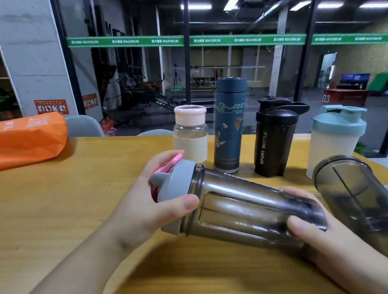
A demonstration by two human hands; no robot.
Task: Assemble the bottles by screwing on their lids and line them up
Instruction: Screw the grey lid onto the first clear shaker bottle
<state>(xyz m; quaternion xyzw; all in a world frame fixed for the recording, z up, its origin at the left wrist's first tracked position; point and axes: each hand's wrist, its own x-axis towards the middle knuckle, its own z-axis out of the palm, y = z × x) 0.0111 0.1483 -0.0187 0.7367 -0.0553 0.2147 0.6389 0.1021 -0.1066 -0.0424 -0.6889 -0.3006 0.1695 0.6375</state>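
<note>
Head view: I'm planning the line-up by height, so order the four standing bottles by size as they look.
1. blue flask
2. black sport bottle
3. Unsure: pink-capped clear bottle and teal-lidded shaker look alike.

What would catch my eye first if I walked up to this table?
The smoky bottle held sideways at the centre: the left hand grips its grey lid, the right hand holds its base. Behind it four capped bottles stand in a row, with the tall blue flask standing out. At the right a second smoky bottle lies lidless, and an orange bag sits at the far left.
</note>
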